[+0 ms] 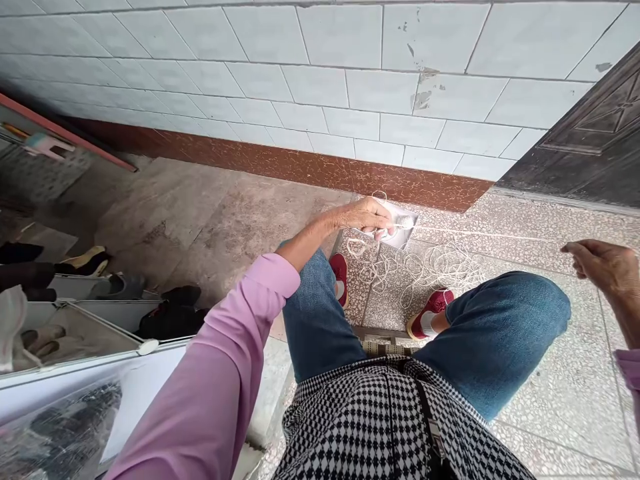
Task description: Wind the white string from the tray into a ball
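Shoes in a storage rack (133, 347) are noted at far left, well apart from the work. The left hand (371, 216), reaching in near the tiled wall (340, 93), is clenched on white cord (480, 233); a thicker white bundle (406, 221) shows at its fingertips, just above or resting on a shallow white tray (400, 239) — which of the two cannot be determined. The tray sits on the speckled floor (555, 393), ahead of the person's red shoes (339, 275). Right of it, loose cord coils (440, 267) lie in a tangle on the floor, between the knees and the wall. Above them the drawn cord appears taut, its long axis running left to right, roughly parallel to the wall base and dipping slightly toward the right in this view; the bundle points the same way. At far right, the right hand (603, 267) has its fingers pinched together, apparently grasping the cord — the last stretch is too faint to trace. The step in hand is judged to be stretching a length of cord between both hands; the next move calls for a firm left grip, even tension and clearance from the coils below.
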Available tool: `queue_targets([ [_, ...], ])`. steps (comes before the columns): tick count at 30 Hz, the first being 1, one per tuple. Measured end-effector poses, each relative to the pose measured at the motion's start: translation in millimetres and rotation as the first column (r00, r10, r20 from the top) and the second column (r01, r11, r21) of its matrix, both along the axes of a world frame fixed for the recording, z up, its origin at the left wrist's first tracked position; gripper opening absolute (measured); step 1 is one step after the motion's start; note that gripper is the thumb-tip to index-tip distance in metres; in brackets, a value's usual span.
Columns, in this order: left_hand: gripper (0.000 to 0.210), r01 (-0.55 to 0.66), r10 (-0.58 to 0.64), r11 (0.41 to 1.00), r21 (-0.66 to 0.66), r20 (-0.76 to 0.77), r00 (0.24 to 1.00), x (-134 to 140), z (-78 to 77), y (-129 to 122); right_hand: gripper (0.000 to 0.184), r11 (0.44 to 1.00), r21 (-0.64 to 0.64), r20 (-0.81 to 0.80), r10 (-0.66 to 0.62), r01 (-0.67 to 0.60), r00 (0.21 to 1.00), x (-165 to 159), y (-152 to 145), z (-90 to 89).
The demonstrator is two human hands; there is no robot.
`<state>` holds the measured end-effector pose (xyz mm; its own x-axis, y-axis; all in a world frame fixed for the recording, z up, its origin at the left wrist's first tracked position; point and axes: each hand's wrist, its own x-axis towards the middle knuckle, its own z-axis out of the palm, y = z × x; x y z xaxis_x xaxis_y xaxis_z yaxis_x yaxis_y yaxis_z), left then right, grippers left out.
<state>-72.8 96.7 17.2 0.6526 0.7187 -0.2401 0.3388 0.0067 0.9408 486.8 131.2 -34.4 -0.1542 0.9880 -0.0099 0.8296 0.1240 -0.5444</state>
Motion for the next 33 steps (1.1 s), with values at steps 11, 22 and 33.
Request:
queue_targets([
  [11,0.026,0.043,-0.043,0.998,-0.049,-0.001,0.999,28.0,-2.8,13.6,0.062,0.832,-0.241,-0.518,0.325,-0.499,0.791,-227.5,-26.4,33.7],
  [22,0.022,0.013,-0.023,0.998,-0.06,-0.171,0.985,-14.5,0.3,2.3,0.049,0.999,-0.013,-0.5,0.031,-0.043,0.866,-172.1,2.7,43.9],
  [33,0.028,-0.39,0.373,0.919,-0.051,-0.202,0.906,-74.3,-15.2,-0.1,0.048,0.998,-0.06,-0.281,-0.011,-0.006,0.96,-144.8,1.5,36.7],
])
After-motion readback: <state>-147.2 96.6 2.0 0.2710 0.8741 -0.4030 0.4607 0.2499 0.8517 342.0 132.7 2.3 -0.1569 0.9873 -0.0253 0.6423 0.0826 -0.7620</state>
